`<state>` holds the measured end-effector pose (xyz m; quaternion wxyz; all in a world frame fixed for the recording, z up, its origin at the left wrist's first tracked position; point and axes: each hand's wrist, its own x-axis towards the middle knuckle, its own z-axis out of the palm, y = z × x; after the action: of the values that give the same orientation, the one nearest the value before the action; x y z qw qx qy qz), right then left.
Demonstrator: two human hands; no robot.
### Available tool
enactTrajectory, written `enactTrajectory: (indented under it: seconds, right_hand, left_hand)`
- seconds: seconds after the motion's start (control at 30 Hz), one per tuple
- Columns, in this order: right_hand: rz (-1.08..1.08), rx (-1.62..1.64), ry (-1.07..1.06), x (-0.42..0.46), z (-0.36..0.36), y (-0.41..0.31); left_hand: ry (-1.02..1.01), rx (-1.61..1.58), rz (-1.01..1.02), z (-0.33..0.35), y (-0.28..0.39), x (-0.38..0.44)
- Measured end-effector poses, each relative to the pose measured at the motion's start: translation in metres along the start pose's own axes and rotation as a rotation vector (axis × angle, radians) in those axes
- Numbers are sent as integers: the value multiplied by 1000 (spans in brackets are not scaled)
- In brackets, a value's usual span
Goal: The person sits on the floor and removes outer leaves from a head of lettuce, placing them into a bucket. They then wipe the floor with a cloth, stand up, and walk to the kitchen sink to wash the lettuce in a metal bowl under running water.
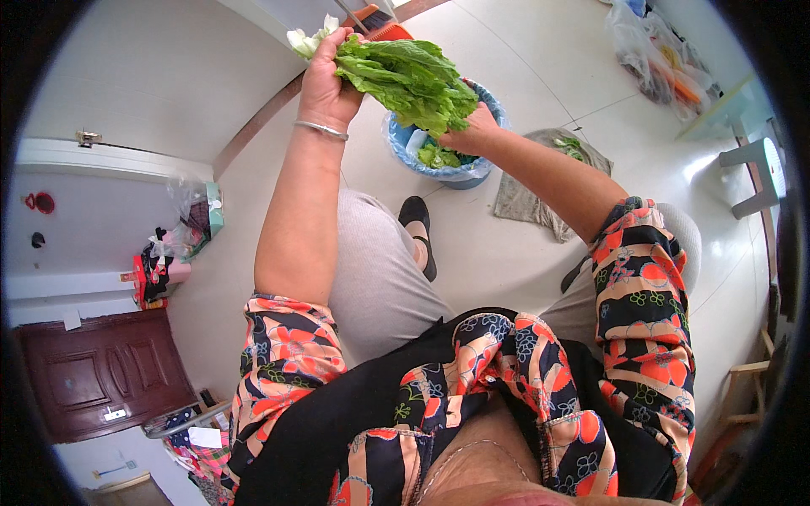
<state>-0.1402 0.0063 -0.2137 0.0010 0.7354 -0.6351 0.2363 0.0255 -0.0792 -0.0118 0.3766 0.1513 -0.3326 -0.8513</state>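
My left hand [332,85] is closed around the pale base of a bunch of green leafy lettuce [411,79], its leaves pointing right. At the leaf tips is my right hand [471,131]; the leaves partly cover its fingers, so whether they grip a leaf is unclear. Below both the leaves and my right hand stands a round bin [465,183] lined with a blue plastic bag [405,148]. Loose green leaves [436,156] and a pale item lie inside it.
A grey cloth [516,196] with some leaf pieces [569,147] on it lies on the tiled floor right of the bin. Beyond the bin are an orange dustpan [389,31] and a brush. Plastic bags [664,63] lie at the upper right, near a grey stool [756,177].
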Motion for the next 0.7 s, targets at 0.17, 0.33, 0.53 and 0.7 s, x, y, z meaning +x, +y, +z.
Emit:
enactTrajectory:
  seconds: [0.17,0.33,0.53,0.7]
  right_hand:
    - [-68,-44,-168,-2,28,39]
    - [80,188,-111,-5,-8,7]
    - [201,397,-54,-9,-42,-4]
    - [372,670,191,12,-57,16]
  left_hand:
    - [14,-21,-24,4,-6,9]
    - [62,-14,-14,-5,-3,6]
    - [114,17,2,-4,-5,7]
    - [268,109,109,-3,-10,11]
